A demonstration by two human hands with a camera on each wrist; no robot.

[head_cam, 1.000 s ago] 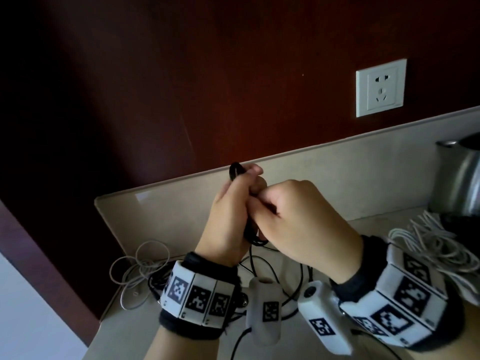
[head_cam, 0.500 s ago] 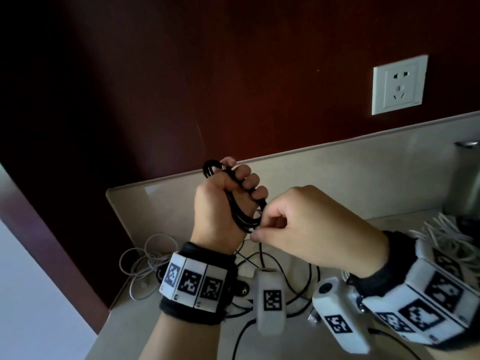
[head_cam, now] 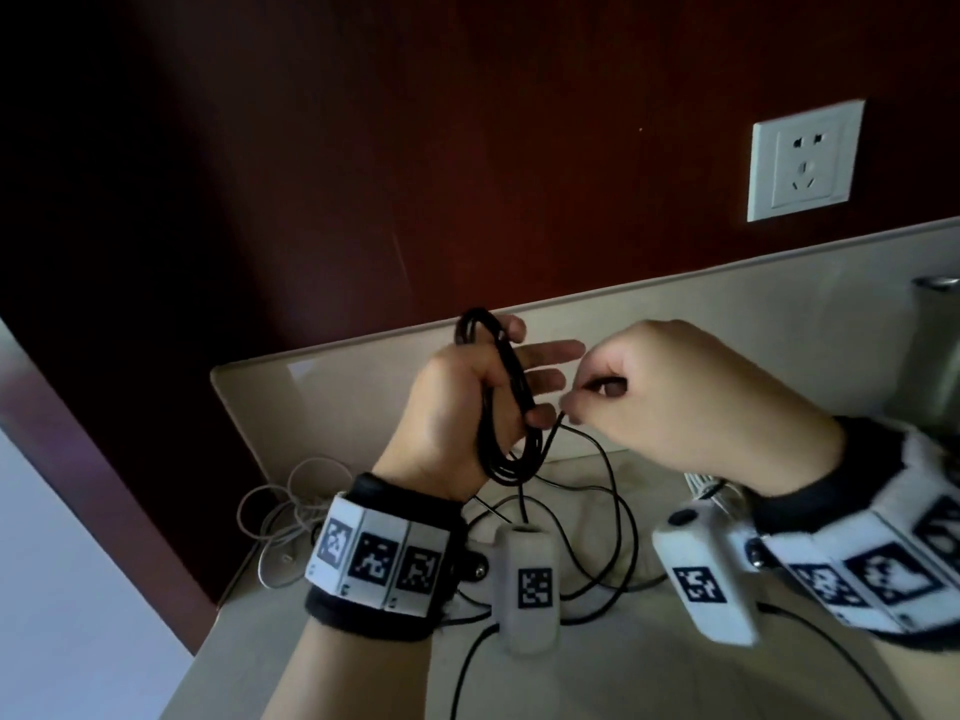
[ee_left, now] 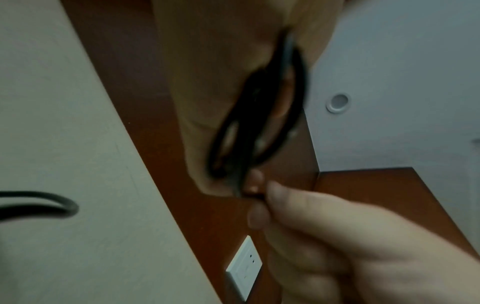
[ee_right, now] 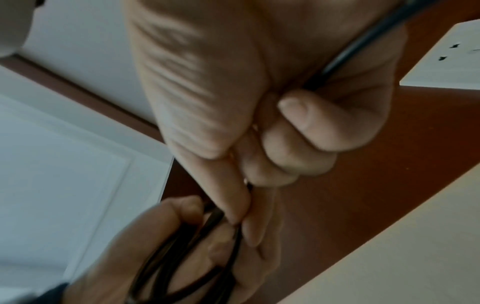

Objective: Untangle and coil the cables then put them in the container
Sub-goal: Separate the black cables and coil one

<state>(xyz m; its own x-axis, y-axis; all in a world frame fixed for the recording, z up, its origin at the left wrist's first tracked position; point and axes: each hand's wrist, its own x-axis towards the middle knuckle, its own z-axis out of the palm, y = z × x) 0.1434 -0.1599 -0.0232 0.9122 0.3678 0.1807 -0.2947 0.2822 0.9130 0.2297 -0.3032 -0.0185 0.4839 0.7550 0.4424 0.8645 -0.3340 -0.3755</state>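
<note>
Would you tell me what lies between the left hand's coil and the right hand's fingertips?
Only a short stretch of the same black cable, nothing else; the head view shows it.

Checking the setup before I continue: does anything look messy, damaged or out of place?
Nothing looks damaged. The black cable is partly coiled round the left hand, the right hand pinching its free run; the rest trails loose on the counter. A white cable lies tangled at its left edge.

Left of the black coiled cable, a tangle of thin white cable lies on the beige counter; right of it, a steel kettle.
</note>
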